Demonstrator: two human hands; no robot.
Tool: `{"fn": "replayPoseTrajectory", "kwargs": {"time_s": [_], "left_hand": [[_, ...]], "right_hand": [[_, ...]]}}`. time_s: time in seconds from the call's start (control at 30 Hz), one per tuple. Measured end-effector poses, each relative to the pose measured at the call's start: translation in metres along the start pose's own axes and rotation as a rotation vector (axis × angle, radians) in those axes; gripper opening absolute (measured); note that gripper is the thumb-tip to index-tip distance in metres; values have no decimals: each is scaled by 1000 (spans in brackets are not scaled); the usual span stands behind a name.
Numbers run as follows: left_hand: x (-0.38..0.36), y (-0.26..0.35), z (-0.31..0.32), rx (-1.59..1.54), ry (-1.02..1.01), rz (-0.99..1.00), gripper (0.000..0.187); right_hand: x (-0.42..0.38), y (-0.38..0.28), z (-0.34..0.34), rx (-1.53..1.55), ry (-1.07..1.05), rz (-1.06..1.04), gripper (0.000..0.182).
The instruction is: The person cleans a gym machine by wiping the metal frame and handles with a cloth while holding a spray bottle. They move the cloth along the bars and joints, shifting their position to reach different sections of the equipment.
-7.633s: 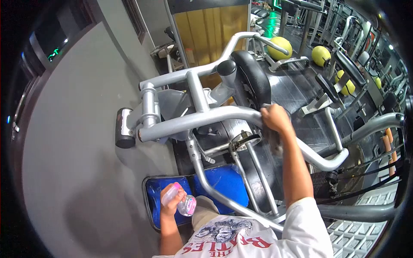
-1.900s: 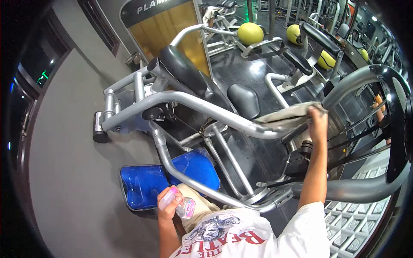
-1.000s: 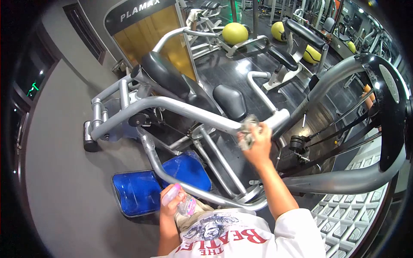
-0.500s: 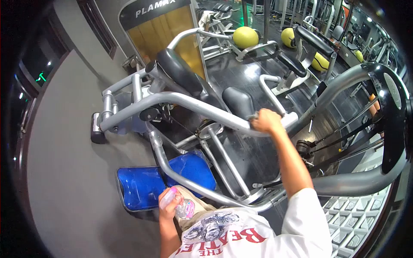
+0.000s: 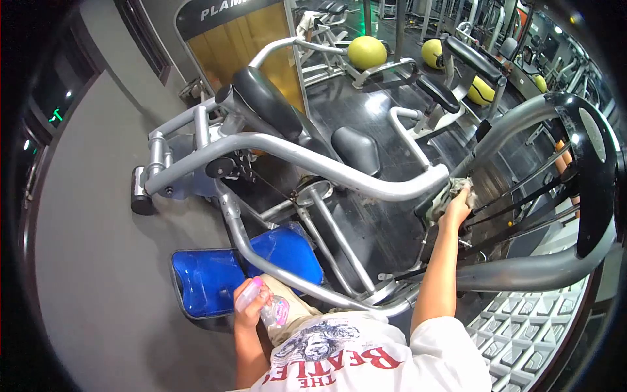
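Observation:
My left hand (image 5: 247,312) is wrapped round a clear spray bottle (image 5: 277,311) with a pink top, low in the view in front of my body. In my right hand (image 5: 459,208) a crumpled, pale cloth (image 5: 465,186) is bunched up. That hand reaches out to the right, just past the bent end of the exercise machine's grey tubular arm (image 5: 313,160). The cloth seems to lie against a handle or the frame there, but my fingers and the cloth hide the contact.
Beside my leg are blue pads (image 5: 209,281). The machine has a black backrest (image 5: 268,104) and seat (image 5: 356,151). Thick frame tubing (image 5: 522,277) curves round on the right, near cables. Yellow balls (image 5: 367,52) and other gym machines stand farther back.
My right hand has moved right with the cloth, off the top of the grey tube to beyond its bent end. My left hand keeps its hold on the spray bottle.

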State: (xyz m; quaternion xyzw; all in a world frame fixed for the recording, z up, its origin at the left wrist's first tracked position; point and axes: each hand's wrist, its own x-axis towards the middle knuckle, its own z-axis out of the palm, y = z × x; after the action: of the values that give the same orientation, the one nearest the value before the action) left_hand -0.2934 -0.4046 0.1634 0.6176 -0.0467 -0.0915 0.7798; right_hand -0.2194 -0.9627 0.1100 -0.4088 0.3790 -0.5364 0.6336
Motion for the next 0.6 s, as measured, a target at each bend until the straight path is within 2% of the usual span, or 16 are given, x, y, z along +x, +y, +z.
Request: {"fn": "replayPoseTrajectory", "kwargs": {"time_s": [0.07, 0.1, 0.13, 0.2, 0.27, 0.33, 0.4, 0.43, 0.47, 0.53, 0.6], "left_hand": [[0, 2, 0, 17, -16, -9, 21], [-2, 3, 1, 24, -19, -14, 21], [-2, 4, 2, 28, -37, -3, 21], [-4, 7, 2, 39, -62, 22, 20], [-8, 11, 5, 47, -39, -2, 20], [-7, 13, 5, 58, -39, -5, 20], [-8, 15, 2, 73, -60, -5, 19], [-10, 21, 3, 64, -66, 9, 18], [-9, 23, -1, 72, -48, 19, 18], [-16, 21, -9, 81, -4, 30, 17], [-22, 18, -17, 48, 38, 35, 17]], "right_hand": [[19, 25, -22, 251, -360, 515, 38], [32, 65, -8, 234, -216, 434, 42], [-24, 19, 23, 139, -129, 447, 48], [-60, 34, 36, 528, -252, 644, 52], [-108, 36, 45, 743, -550, 823, 47], [-155, 58, 52, 936, -574, 1225, 46], [-203, 46, 53, 630, -460, 1210, 47], [-201, 60, 49, 745, -564, 1238, 49], [-190, 72, 46, 822, -621, 1180, 46], [-162, 57, 45, 759, -379, 1037, 44], [-117, 47, 30, 676, -280, 938, 43]]}}
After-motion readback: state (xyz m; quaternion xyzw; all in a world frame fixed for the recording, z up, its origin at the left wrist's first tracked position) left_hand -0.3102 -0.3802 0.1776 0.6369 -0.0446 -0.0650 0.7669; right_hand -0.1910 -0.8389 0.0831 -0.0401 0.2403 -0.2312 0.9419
